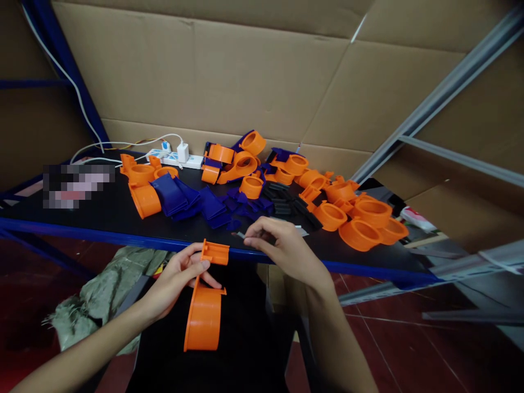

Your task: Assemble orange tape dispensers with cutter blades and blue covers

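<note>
The left hand [180,278] grasps an orange plastic housing [203,311], with the thumb laid across its upper part and the fingers wrapped behind it; the housing hangs below the near edge of the black table [102,218], with its round drum end pointing down and its flat bracket end level with the table edge. The right hand [282,248] rests at the near table edge, just right of the housing; its thumb and fingertips are pinched on a small dark and silver part [239,235], which is too small to identify. On the table beyond the hands lies a spread of dark blue plastic pieces [184,199] in the middle. Left of them sits a group of orange housings [143,185]; further orange housings [360,218] are heaped at the right. A cluster of black strips [286,202] lies between the blue pieces and the right-hand heap. At the far edge of the table a white power strip [180,158] carries plugged-in adapters, with white cables running off to the left. Brown cardboard [245,71] forms the wall behind the table. A crumpled greenish sack [98,295] lies below the table at the near left.
</note>
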The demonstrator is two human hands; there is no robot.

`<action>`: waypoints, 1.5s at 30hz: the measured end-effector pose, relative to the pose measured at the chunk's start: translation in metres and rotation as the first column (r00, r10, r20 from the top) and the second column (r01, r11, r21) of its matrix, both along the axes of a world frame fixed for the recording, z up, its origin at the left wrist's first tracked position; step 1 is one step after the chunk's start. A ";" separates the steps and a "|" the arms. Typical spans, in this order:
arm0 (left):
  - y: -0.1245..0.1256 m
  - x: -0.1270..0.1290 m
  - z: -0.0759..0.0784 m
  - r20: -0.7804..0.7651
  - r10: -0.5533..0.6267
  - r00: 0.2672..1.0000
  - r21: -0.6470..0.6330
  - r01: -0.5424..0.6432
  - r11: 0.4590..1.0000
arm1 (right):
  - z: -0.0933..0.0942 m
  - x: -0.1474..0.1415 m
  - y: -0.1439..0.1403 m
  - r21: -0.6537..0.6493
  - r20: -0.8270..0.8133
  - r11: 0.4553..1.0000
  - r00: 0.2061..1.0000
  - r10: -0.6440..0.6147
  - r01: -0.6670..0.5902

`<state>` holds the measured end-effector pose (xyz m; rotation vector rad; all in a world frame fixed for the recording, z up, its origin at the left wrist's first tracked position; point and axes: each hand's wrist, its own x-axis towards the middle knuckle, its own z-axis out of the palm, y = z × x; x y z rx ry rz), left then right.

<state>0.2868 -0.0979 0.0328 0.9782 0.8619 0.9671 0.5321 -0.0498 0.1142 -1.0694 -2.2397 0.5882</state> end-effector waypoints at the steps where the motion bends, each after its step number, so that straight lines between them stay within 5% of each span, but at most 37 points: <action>1: 0.000 0.000 0.000 -0.013 0.002 1.000 0.009 -0.002 1.000 | -0.001 -0.004 -0.001 -0.020 0.011 0.999 0.999 0.040 -0.040; 6: 0.000 0.001 0.000 -0.020 -0.028 0.999 0.035 0.029 0.999 | -0.008 -0.015 0.003 -0.096 0.078 0.983 0.983 0.165 -0.157; 19: -0.001 0.002 -0.006 0.004 -0.117 0.993 0.102 0.116 0.988 | -0.019 -0.028 0.003 -0.093 0.202 0.987 0.968 0.150 -0.134; 24: -0.003 0.001 0.000 0.011 -0.117 0.993 0.030 0.117 0.993 | -0.018 -0.033 0.005 -0.017 0.176 0.998 0.982 0.069 -0.067; 27: -0.001 0.000 0.001 0.092 -0.107 0.990 -0.072 0.114 0.991 | -0.010 -0.021 0.011 0.090 0.067 0.991 0.993 -0.100 0.094; 30: 0.002 -0.003 -0.001 0.159 -0.060 0.985 -0.146 0.083 0.986 | -0.004 0.013 0.021 0.207 0.088 0.871 0.878 -0.470 0.445; 32: 0.004 -0.004 -0.002 0.178 -0.037 0.983 -0.164 0.066 0.984 | -0.004 0.043 0.028 0.276 0.224 0.700 0.664 -0.713 0.659; 34: 0.005 -0.004 -0.002 0.180 -0.030 0.983 -0.165 0.060 0.984 | -0.007 0.071 0.035 0.287 0.388 0.579 0.460 -0.798 0.763; 36: 0.005 -0.004 -0.002 0.176 -0.038 0.984 -0.156 0.066 0.985 | -0.013 0.093 0.041 0.241 0.525 0.545 0.364 -0.769 0.803; 41: 0.003 -0.002 -0.001 0.155 -0.078 0.985 -0.146 0.101 0.984 | -0.028 0.114 0.049 0.246 0.602 0.508 0.280 -0.747 0.826; 45: 0.002 -0.002 -0.003 0.151 -0.059 0.987 -0.160 0.084 0.983 | -0.031 0.121 0.049 0.267 0.540 0.496 0.298 -0.787 0.827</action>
